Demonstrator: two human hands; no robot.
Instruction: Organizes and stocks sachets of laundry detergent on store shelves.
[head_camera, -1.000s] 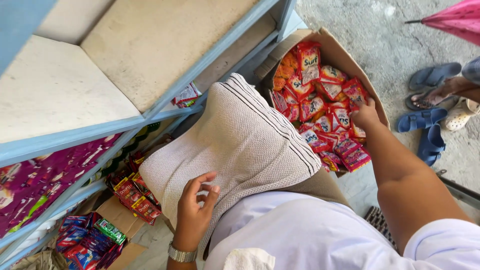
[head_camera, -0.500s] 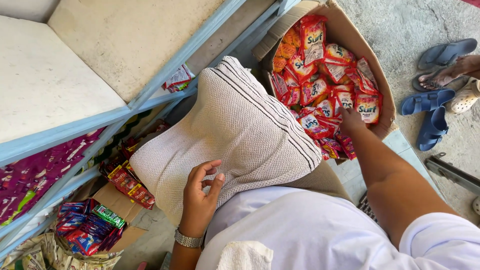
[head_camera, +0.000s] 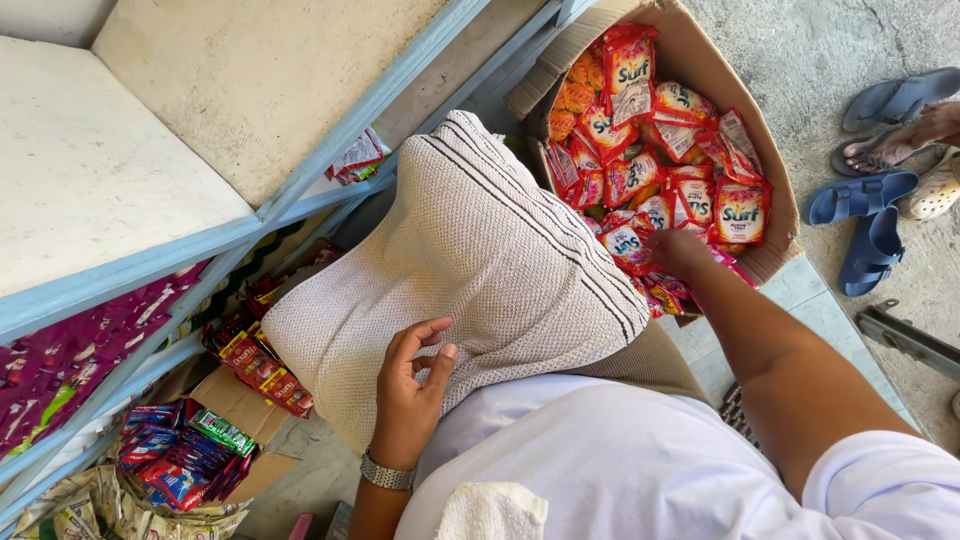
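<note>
1. The left hand (head_camera: 412, 385), a metal watch at its wrist, rests on the beige knitted striped cloth (head_camera: 470, 260), fingers curled loosely and pinching nothing.
2. The cloth lies across the person's lap, between the blue-framed shelves (head_camera: 330, 150) and the brown cardboard box (head_camera: 775, 165).
3. The right hand (head_camera: 678, 250) reaches into that box among red and orange sachets (head_camera: 655, 150); its fingers are hidden, so I cannot tell its grip.
4. Blue sandals (head_camera: 860, 215) lie on the concrete beside the box.
</note>
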